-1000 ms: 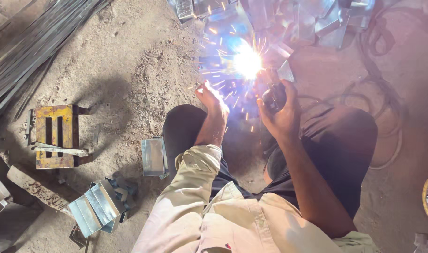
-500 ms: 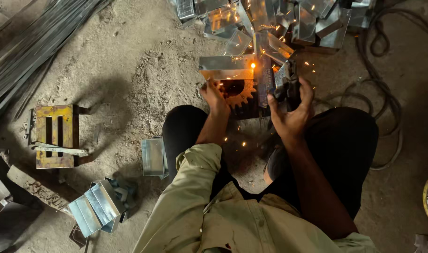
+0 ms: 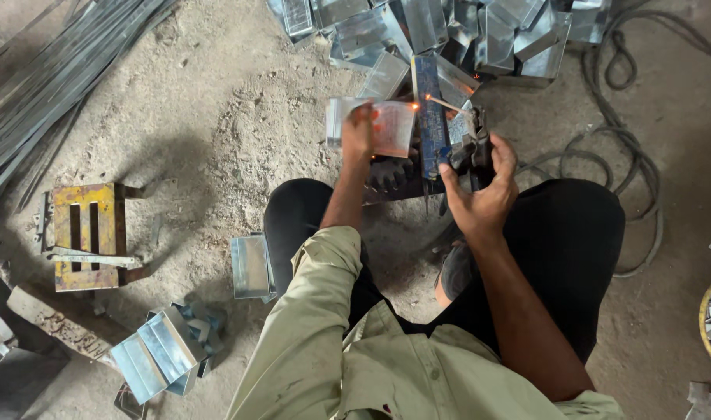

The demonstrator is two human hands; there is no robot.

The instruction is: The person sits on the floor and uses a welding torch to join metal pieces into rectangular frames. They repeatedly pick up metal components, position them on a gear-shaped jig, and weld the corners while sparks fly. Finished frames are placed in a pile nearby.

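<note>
Left hand point(image 3: 358, 128): fingers curling over a small sheet-metal box point(image 3: 375, 128), pressing it down on a toothed block | Right hand point(image 3: 484, 190): fist closing round a welding holder point(image 3: 472, 148), its rod point(image 3: 446, 103) glowing by the box's edge | Progress: seam looks part-welded | Around: pile of similar boxes point(image 3: 449, 31) lying beyond, cable point(image 3: 628, 155) trailing right.

Open ground at your nine o'clock, clutter at twelve

Bare dirt floor point(image 3: 215, 132) left of your left hand point(image 3: 358, 132) gives free passage. At twelve, the pile of metal boxes point(image 3: 449, 31) blocks reach. At three, coiled cable point(image 3: 628, 163) lies beside your right hand point(image 3: 480, 187). At eight, a small metal box point(image 3: 250, 266) sits near your knee.
</note>
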